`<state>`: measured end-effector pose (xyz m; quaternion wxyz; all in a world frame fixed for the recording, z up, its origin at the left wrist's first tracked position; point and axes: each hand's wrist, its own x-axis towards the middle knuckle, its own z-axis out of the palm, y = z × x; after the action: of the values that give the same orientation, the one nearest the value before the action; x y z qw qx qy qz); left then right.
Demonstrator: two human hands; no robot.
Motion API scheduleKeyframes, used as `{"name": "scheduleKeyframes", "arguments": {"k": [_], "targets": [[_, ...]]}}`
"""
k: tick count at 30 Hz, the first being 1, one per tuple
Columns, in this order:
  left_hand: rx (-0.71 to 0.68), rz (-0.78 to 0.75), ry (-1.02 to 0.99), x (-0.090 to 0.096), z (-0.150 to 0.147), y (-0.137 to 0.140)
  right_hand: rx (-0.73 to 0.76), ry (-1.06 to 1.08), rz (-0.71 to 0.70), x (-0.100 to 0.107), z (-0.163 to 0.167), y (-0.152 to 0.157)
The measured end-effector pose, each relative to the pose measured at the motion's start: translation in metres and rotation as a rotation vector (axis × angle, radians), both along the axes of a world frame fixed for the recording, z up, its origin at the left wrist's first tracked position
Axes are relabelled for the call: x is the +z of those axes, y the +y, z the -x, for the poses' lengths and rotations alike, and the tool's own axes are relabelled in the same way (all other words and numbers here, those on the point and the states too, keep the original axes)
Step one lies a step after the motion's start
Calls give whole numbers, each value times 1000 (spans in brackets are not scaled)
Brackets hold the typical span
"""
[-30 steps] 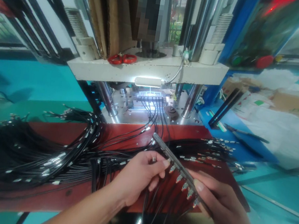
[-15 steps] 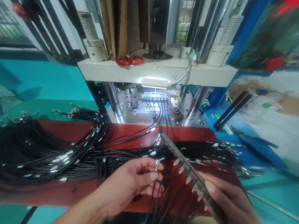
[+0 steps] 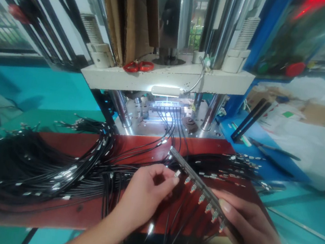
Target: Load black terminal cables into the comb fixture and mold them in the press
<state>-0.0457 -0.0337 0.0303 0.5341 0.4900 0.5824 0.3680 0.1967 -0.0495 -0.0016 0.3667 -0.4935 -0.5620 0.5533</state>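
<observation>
Between the thumb and forefinger of my left hand [image 3: 152, 190] is a small metal cable connector [image 3: 177, 174]. It sits close to the lower edge of a dark metal strip [image 3: 194, 175]; whether the two touch I cannot tell. My right hand [image 3: 247, 224] grips the strip by its near end, thumb on top, and the strip slants up to the left. Several metal connectors [image 3: 201, 199] stick out in a row along the strip's lower edge, with black cables [image 3: 184, 223] hanging from them. Beneath and behind the left hand lie bundled black cables [image 3: 51, 170] on the red board.
Behind the red board [image 3: 123, 218] stands a press with a white plate [image 3: 169, 76] and lit bed, where another row of cables [image 3: 175, 120] is seated. Red-handled scissors [image 3: 138, 66] lie on the plate. Black tweezers [image 3: 276, 155] rest on a blue surface at right.
My left hand has brought the connector up and right, closer to the strip, and its fingers have curled in. The strip in my right hand has shifted slightly left in view.
</observation>
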Motion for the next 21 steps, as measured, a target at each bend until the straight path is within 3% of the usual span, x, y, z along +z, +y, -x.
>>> {"name": "scheduleKeyframes", "arguments": {"k": [4,9,21], "targets": [[-28,-155,313,3,-6,4,30,7,-56,-1,0,1],[-44,-237,305,-2,-9,7,22,16,-36,-4,2,0],[-139,-211,458,3,-8,12,131,-129,-132,6,4,1]]}}
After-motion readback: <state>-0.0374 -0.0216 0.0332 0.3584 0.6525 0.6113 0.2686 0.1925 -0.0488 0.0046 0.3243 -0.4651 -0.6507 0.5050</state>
